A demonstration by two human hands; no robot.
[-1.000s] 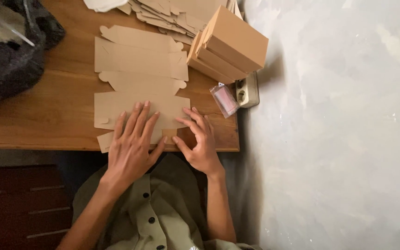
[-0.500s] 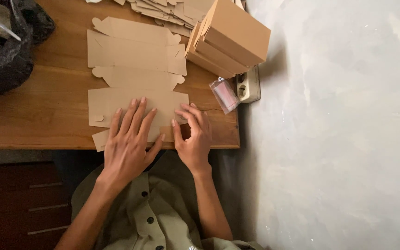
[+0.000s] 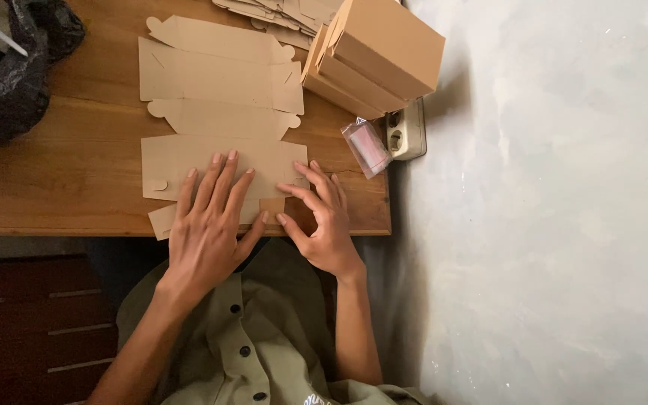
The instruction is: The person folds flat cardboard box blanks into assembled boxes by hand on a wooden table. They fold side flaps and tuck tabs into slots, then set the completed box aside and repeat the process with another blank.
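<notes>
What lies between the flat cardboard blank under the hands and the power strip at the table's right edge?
In the head view, a small clear packet with pinkish contents lies on the table between the blank and the power strip.

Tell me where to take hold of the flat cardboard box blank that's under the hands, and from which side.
Probably grip the flat cardboard blank by its near flap at the table edge, coming from the person's side. That flap overhangs slightly between the left hand and right hand, so fingers can get under it.

Folded brown boxes, black bag, power strip, small clear packet
</notes>
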